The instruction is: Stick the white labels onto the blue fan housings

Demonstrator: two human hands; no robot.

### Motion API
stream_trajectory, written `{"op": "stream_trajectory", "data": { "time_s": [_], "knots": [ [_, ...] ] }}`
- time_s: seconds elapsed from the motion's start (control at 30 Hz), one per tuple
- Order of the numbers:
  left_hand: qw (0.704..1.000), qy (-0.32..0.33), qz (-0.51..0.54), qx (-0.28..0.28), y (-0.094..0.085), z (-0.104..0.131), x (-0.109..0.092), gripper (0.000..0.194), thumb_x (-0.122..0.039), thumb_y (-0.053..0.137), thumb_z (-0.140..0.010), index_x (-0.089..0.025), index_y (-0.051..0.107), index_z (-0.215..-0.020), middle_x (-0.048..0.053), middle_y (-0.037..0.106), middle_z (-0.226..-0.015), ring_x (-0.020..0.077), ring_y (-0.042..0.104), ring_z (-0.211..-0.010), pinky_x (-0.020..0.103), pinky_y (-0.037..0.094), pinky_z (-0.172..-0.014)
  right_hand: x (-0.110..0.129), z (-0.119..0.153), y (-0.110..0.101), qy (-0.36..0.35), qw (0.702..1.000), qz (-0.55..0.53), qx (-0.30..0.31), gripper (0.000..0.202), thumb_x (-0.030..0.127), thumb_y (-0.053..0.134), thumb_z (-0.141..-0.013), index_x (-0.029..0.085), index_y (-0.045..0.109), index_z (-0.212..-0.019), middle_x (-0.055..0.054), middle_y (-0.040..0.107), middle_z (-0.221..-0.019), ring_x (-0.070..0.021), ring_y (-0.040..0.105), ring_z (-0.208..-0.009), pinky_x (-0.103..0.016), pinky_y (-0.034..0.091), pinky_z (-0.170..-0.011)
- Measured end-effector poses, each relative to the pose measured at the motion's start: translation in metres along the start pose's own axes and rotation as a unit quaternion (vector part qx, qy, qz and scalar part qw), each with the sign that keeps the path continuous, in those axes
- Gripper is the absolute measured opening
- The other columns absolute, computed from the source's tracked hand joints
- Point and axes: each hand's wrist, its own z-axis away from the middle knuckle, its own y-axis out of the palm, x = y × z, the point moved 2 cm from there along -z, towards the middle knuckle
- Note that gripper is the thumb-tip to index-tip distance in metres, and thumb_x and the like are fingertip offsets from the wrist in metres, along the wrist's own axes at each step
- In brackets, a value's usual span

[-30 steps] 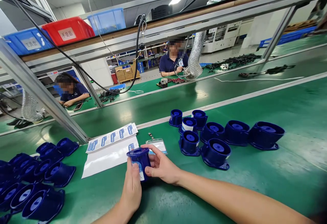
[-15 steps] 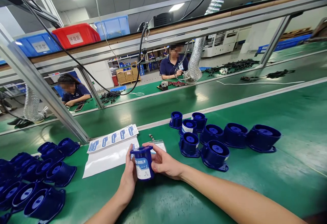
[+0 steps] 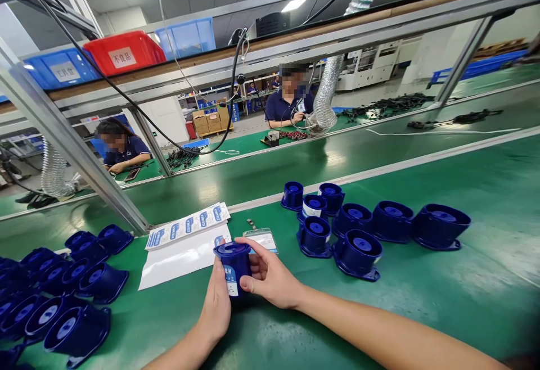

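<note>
Left hand (image 3: 218,302) and right hand (image 3: 274,278) fingers hold a blue housing (image 3: 238,266); its label (image 3: 230,280) shows "L/H"; a red bin (image 3: 126,50) reads "不良品".

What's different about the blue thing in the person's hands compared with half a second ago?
The blue part has been turned: its label, which faced the camera, now points toward the left hand, which hides some of it. Both that hand and the right hand still hold the part; neither let go. The label sheet and badge stayed put.
</note>
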Motion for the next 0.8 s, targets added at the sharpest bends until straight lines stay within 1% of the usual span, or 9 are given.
{"op": "stream_trajectory", "data": {
  "time_s": [0.17, 0.27, 0.33, 0.43, 0.5, 0.6, 0.67, 0.73, 0.8],
  "knots": [
    [0.999, 0.026, -0.021, 0.016, 0.003, 0.005, 0.002, 0.079, -0.073, 0.033, -0.103, -0.015, 0.039, -0.157, 0.020, 0.051, -0.157, 0.0327, 0.048, -0.148, 0.051, 0.034, -0.130, -0.001, 0.002, 0.002, 0.006, 0.999, 0.050, -0.016, 0.090, 0.025, 0.089, -0.079, 0.028, 0.043, -0.157, -0.008, 0.073, -0.121, -0.0219, 0.075, -0.101, -0.039, 0.063, -0.091],
    [0.998, 0.037, -0.033, 0.027, 0.003, 0.007, 0.001, 0.075, -0.073, 0.035, -0.103, -0.015, 0.044, -0.151, 0.021, 0.055, -0.152, 0.0330, 0.056, -0.139, 0.049, 0.040, -0.124, -0.001, 0.003, 0.002, 0.006, 0.997, 0.079, -0.021, 0.086, 0.020, 0.085, -0.080, 0.028, 0.044, -0.156, -0.007, 0.073, -0.119, -0.0222, 0.075, -0.101, -0.040, 0.063, -0.092],
    [0.998, 0.042, -0.038, 0.038, 0.002, 0.007, 0.000, 0.072, -0.071, 0.033, -0.104, -0.016, 0.046, -0.149, 0.021, 0.057, -0.150, 0.0325, 0.057, -0.136, 0.048, 0.043, -0.121, 0.001, 0.003, 0.001, 0.006, 0.996, 0.088, -0.024, 0.085, 0.019, 0.085, -0.079, 0.027, 0.047, -0.155, -0.006, 0.074, -0.114, -0.0220, 0.076, -0.098, -0.040, 0.063, -0.091],
    [0.996, 0.042, -0.046, 0.062, -0.002, 0.006, -0.002, 0.070, -0.067, 0.036, -0.106, -0.018, 0.040, -0.155, 0.019, 0.060, -0.147, 0.0322, 0.058, -0.135, 0.047, 0.046, -0.117, 0.002, 0.000, -0.003, 0.007, 0.997, 0.073, -0.015, 0.087, 0.025, 0.088, -0.079, 0.025, 0.047, -0.155, -0.006, 0.075, -0.108, -0.0215, 0.076, -0.094, -0.039, 0.063, -0.089],
    [0.993, 0.044, -0.051, 0.092, -0.006, 0.006, -0.003, 0.071, -0.065, 0.040, -0.106, -0.019, 0.034, -0.159, 0.018, 0.059, -0.149, 0.0323, 0.055, -0.140, 0.047, 0.045, -0.118, 0.003, -0.003, -0.008, 0.010, 0.998, 0.057, -0.001, 0.091, 0.031, 0.091, -0.079, 0.023, 0.044, -0.157, -0.007, 0.076, -0.107, -0.0218, 0.077, -0.093, -0.039, 0.063, -0.087],
    [0.988, 0.049, -0.047, 0.136, -0.011, 0.004, -0.006, 0.075, -0.065, 0.040, -0.106, -0.018, 0.027, -0.163, 0.018, 0.047, -0.161, 0.0322, 0.042, -0.152, 0.047, 0.035, -0.126, 0.003, -0.007, -0.013, 0.012, 0.999, 0.033, 0.013, 0.099, 0.041, 0.093, -0.079, 0.022, 0.039, -0.160, -0.010, 0.077, -0.111, -0.0243, 0.077, -0.100, -0.039, 0.063, -0.088],
    [0.990, 0.038, -0.032, 0.132, -0.012, 0.003, -0.008, 0.075, -0.066, 0.036, -0.106, -0.017, 0.029, -0.163, 0.017, 0.042, -0.165, 0.0322, 0.038, -0.154, 0.047, 0.029, -0.130, 0.002, -0.008, -0.014, 0.015, 1.000, 0.013, 0.020, 0.104, 0.045, 0.094, -0.078, 0.021, 0.036, -0.162, -0.012, 0.078, -0.115, -0.0248, 0.077, -0.104, -0.037, 0.063, -0.089],
    [0.993, 0.021, -0.019, 0.111, -0.013, 0.001, -0.010, 0.075, -0.068, 0.032, -0.106, -0.016, 0.034, -0.160, 0.018, 0.045, -0.163, 0.0323, 0.042, -0.151, 0.047, 0.028, -0.130, 0.000, -0.008, -0.014, 0.023, 0.999, 0.004, 0.025, 0.106, 0.044, 0.095, -0.078, 0.021, 0.035, -0.162, -0.012, 0.078, -0.116, -0.0235, 0.077, -0.103, -0.034, 0.062, -0.087],
    [0.995, 0.010, -0.015, 0.099, -0.012, 0.001, -0.012, 0.074, -0.069, 0.032, -0.106, -0.016, 0.040, -0.157, 0.018, 0.050, -0.158, 0.0326, 0.047, -0.146, 0.046, 0.030, -0.128, -0.001, -0.008, -0.013, 0.033, 0.999, 0.005, 0.025, 0.105, 0.042, 0.095, -0.078, 0.023, 0.036, -0.162, -0.012, 0.078, -0.118, -0.0214, 0.077, -0.100, -0.032, 0.062, -0.085]
  ]
}}
